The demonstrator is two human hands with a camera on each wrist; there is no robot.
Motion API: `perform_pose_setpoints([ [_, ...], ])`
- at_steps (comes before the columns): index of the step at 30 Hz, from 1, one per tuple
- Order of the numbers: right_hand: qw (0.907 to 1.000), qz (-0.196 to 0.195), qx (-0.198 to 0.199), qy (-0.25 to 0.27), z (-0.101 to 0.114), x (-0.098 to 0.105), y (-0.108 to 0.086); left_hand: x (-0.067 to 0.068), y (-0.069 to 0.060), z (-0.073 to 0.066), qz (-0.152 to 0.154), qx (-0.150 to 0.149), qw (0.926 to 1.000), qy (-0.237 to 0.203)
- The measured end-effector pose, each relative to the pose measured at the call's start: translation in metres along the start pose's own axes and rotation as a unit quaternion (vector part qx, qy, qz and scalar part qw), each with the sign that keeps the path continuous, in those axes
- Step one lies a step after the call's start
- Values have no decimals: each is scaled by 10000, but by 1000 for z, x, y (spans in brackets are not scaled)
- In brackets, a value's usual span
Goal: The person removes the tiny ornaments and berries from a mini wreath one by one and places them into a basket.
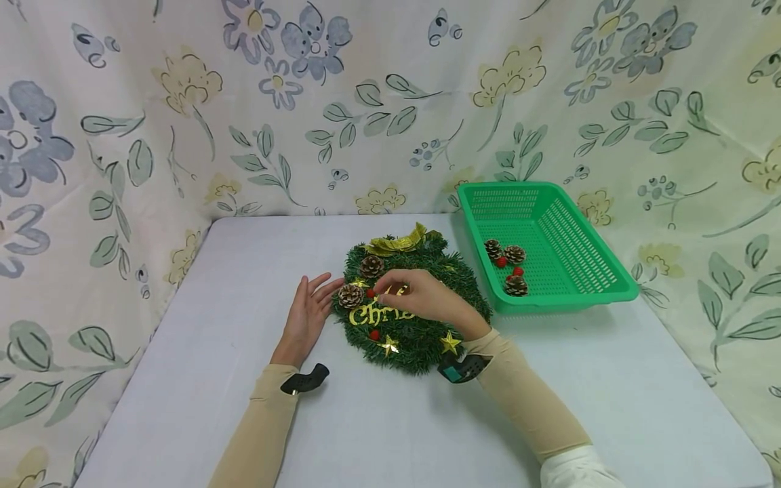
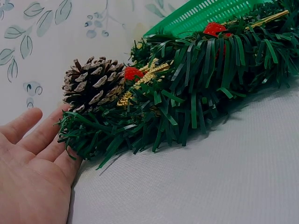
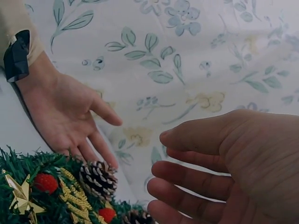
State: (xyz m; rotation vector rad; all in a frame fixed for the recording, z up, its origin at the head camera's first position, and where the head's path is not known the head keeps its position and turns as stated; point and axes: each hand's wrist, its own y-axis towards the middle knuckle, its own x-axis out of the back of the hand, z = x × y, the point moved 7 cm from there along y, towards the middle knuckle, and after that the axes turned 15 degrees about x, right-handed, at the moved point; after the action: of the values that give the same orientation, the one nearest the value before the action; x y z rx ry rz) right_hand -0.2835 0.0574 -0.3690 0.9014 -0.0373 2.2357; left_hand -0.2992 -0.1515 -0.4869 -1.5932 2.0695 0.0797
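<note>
A green tinsel wreath (image 1: 409, 357) lies on the white table, with gold "Christ..." lettering (image 1: 365, 315), gold stars (image 1: 450, 342), red berries (image 1: 374, 335) and a gold bow (image 1: 396, 244) at its far side. Two pine cones sit on its left part: one pine cone (image 1: 350, 296) near the edge, another pine cone (image 1: 371, 266) farther back. My left hand (image 1: 305, 318) lies palm up, its straight fingers against the wreath's left edge below the nearer cone (image 2: 93, 84). Above the wreath hovers my right hand (image 1: 421, 295), fingers loosely bent with nothing between them, hiding part of the lettering.
A green plastic basket (image 1: 567, 298) stands to the wreath's right, close to its edge. Inside are several pine cones (image 1: 514, 254) and red berries (image 1: 518, 271). Flowered cloth (image 1: 378, 122) hangs behind the table and at its sides.
</note>
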Motion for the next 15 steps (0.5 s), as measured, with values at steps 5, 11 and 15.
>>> perform_pose_setpoints([
  [5,9999,86,11,-84,-1,-5,1,0,0,0,16,-6,10000,-20],
  [11,9998,159,121,-63,-2,-12,1,0,0,0,-4,-13,10000,5],
  [15,9995,275,167,-58,-6,-19,1,0,0,0,11,-12,10000,20],
])
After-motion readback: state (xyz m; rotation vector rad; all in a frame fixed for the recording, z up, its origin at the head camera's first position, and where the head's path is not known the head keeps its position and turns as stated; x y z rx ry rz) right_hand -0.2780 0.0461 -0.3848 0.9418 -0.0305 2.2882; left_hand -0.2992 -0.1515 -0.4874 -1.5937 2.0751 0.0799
